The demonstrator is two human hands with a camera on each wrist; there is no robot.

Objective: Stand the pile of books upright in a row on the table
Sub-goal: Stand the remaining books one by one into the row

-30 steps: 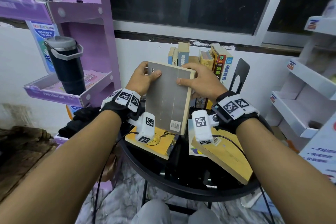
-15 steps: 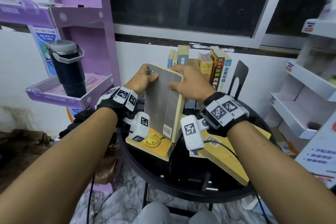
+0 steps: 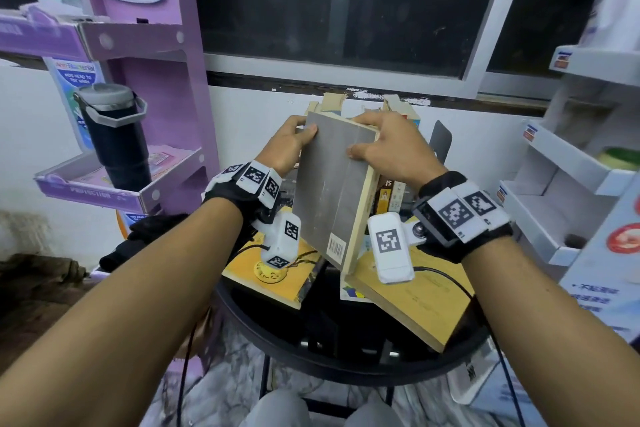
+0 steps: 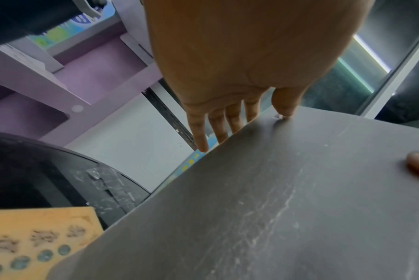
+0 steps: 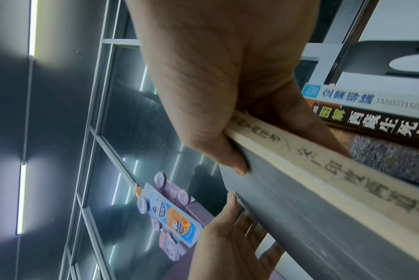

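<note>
A grey-covered book [image 3: 334, 191] is held upright and tilted above the round black table [image 3: 346, 354]. My left hand [image 3: 292, 146] holds its top left corner, thumb on the cover [image 4: 299, 189], fingers behind. My right hand [image 3: 384, 146] grips its top right corner over the cream spine [image 5: 323, 170], thumb on the cover. Behind it stands a row of upright books [image 3: 391, 194], their spines [image 5: 376, 123] close to my right fingers. Two books lie flat on the table: a yellow one [image 3: 277, 277] at left, a tan one [image 3: 415, 302] at right.
A black bookend [image 3: 441, 146] stands at the row's right end. A purple shelf unit [image 3: 138, 114] with a dark tumbler [image 3: 114, 135] stands at left. White shelves [image 3: 571, 177] rise at right. A window [image 3: 346, 3] and white wall are behind.
Both hands have carried the grey book back and a little to the right, closer to the standing row, turning it more edge-on. The flat books have not moved.
</note>
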